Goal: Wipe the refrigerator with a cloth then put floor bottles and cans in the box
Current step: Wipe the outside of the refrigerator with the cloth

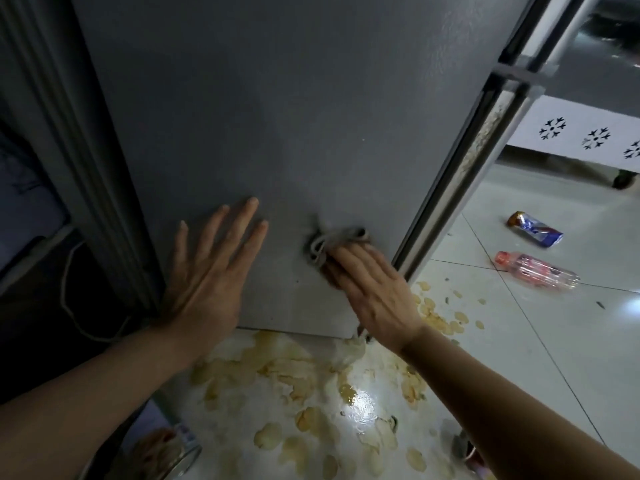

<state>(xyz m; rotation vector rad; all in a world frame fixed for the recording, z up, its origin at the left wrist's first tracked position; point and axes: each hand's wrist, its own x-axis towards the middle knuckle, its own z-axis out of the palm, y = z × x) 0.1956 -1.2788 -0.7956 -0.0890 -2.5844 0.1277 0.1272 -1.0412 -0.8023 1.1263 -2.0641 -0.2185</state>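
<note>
The grey refrigerator (277, 109) fills the upper middle of the view, its side panel facing me. My left hand (207, 271) rests flat on the lower panel with fingers spread. My right hand (374, 289) presses a bunched grey cloth (329, 242) against the panel near its lower right corner, fingers straight. On the white tiled floor to the right lie a clear plastic bottle with a pink cap (536, 275) and a crushed blue can (535, 233). No box is in view.
Scattered chips and yellowish spills (298, 382) cover the floor below the refrigerator. A glass jar (173, 452) sits at the bottom left. A white cable (69, 289) hangs in the dark gap at left. A white perforated panel (588, 136) stands at far right.
</note>
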